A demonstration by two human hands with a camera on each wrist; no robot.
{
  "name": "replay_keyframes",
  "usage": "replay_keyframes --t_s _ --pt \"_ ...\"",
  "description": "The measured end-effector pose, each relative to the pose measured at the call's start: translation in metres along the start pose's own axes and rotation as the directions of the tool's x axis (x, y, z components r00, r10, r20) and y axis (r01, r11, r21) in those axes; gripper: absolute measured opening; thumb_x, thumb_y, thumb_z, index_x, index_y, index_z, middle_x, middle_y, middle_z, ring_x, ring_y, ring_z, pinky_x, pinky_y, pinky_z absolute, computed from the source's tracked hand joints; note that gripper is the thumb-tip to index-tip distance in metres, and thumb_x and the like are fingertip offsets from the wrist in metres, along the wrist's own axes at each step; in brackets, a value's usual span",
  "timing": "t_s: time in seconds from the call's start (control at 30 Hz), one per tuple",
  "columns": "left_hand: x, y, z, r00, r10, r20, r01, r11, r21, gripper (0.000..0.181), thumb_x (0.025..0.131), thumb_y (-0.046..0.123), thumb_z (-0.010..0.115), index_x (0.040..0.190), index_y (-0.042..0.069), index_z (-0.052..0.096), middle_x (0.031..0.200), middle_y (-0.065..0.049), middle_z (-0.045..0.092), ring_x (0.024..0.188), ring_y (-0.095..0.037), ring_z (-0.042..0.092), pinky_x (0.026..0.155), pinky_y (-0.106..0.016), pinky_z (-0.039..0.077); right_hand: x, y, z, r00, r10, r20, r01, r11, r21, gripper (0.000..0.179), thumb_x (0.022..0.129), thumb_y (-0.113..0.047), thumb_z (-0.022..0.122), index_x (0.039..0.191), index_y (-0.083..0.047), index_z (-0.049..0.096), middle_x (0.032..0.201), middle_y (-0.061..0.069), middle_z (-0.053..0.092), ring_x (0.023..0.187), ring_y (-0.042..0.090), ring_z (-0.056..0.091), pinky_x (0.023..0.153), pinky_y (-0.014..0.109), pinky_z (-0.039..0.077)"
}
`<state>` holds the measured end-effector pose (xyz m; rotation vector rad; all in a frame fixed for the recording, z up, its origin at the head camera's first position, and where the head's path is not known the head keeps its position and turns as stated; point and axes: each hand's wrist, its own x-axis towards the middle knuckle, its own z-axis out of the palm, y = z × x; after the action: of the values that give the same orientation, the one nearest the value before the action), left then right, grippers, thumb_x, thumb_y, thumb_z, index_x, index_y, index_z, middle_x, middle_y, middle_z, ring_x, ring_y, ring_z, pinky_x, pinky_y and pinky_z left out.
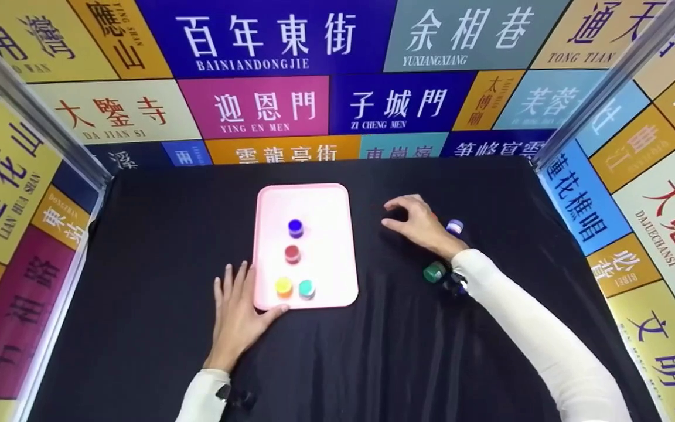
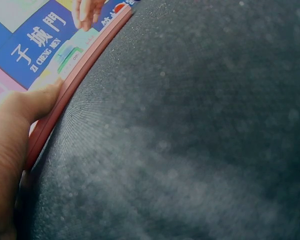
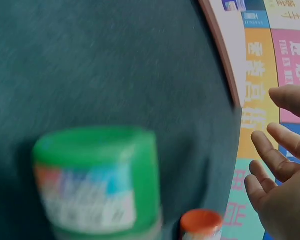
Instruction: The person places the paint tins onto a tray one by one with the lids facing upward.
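A pink tray (image 1: 326,205) lies on the black cloth with several small paint jars on it: purple (image 1: 295,228), red (image 1: 292,254), yellow (image 1: 283,286) and teal (image 1: 306,289). My left hand (image 1: 236,316) rests at the tray's near left corner, fingers straight along its side and thumb on the rim. My right hand (image 1: 416,223) is held right of the tray, fingers loosely bent around nothing. Close to that hand are a lavender jar (image 1: 454,227) and a green jar (image 1: 434,272). An orange-lidded jar (image 3: 201,223) shows in the right wrist view, mostly hidden by the hand in the head view.
Beneath the right wrist, a dark jar (image 1: 460,288) is partly covered by the sleeve. The black cloth (image 1: 156,234) covers the table. Panels with printed street names (image 1: 255,105) enclose the back and both sides.
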<state>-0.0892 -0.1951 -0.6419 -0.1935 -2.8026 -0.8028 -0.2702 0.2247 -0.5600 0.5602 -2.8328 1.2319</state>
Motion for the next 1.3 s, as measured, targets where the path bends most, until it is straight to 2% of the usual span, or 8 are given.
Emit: replay_keyframes --t_s 0.17,0.43,0.67,1.0,1.3 --pt "0.0 -0.001 0.001 1.0 0.006 -0.011 -0.006 1.0 -0.004 0.118 0.083 0.072 0.084 0.169 0.004 0.04 0.173 -0.026 0.039 0.166 -0.051 0.018 0.134 -0.069 0.004 -0.006 0.012 -0.01 1.0 0.01 0.013 -0.009 1.0 -0.022 0.038 0.095 -0.017 0.086 0.127 0.002 0.076 0.127 0.019 0.074 0.131 0.038 0.055 0.118 0.05 0.04" --pt "0.0 -0.003 0.002 1.0 0.011 -0.028 -0.011 1.0 -0.014 0.119 0.082 0.072 0.085 0.169 0.004 0.041 0.172 -0.026 0.04 0.165 -0.052 0.019 0.133 -0.07 0.005 -0.016 0.028 -0.026 1.0 0.03 0.009 -0.03 0.998 -0.059 0.038 0.094 -0.014 0.086 0.127 0.004 0.076 0.129 0.021 0.068 0.125 0.037 0.054 0.1 0.051 0.056" --pt "0.0 -0.003 0.003 0.999 0.016 -0.037 -0.016 1.0 -0.016 0.119 0.081 0.071 0.086 0.168 0.003 0.042 0.171 -0.027 0.042 0.165 -0.053 0.02 0.133 -0.071 0.006 -0.023 0.048 -0.034 1.0 0.0 -0.003 0.0 0.996 -0.094 0.038 0.091 -0.011 0.088 0.123 0.005 0.076 0.126 0.025 0.072 0.13 0.043 0.051 0.116 0.055 0.041" --pt "0.001 -0.001 0.002 1.0 0.013 -0.019 -0.013 1.0 -0.004 0.119 0.083 0.073 0.083 0.17 0.005 0.04 0.173 -0.026 0.04 0.166 -0.051 0.018 0.133 -0.069 0.004 -0.029 0.064 -0.042 0.999 0.033 0.007 -0.032 0.995 -0.095 0.041 0.091 -0.01 0.089 0.126 0.005 0.075 0.13 0.025 0.072 0.131 0.043 0.05 0.114 0.054 0.04" --pt "0.0 0.0 0.0 1.0 0.009 -0.016 -0.009 1.0 -0.004 0.118 0.083 0.07 0.085 0.169 0.003 0.04 0.172 -0.027 0.04 0.166 -0.052 0.019 0.133 -0.069 0.005 -0.035 0.073 -0.044 1.0 0.009 0.008 -0.008 0.993 -0.116 0.045 0.086 -0.002 0.09 0.127 0.008 0.073 0.126 0.029 0.072 0.129 0.048 0.05 0.115 0.057 0.038"
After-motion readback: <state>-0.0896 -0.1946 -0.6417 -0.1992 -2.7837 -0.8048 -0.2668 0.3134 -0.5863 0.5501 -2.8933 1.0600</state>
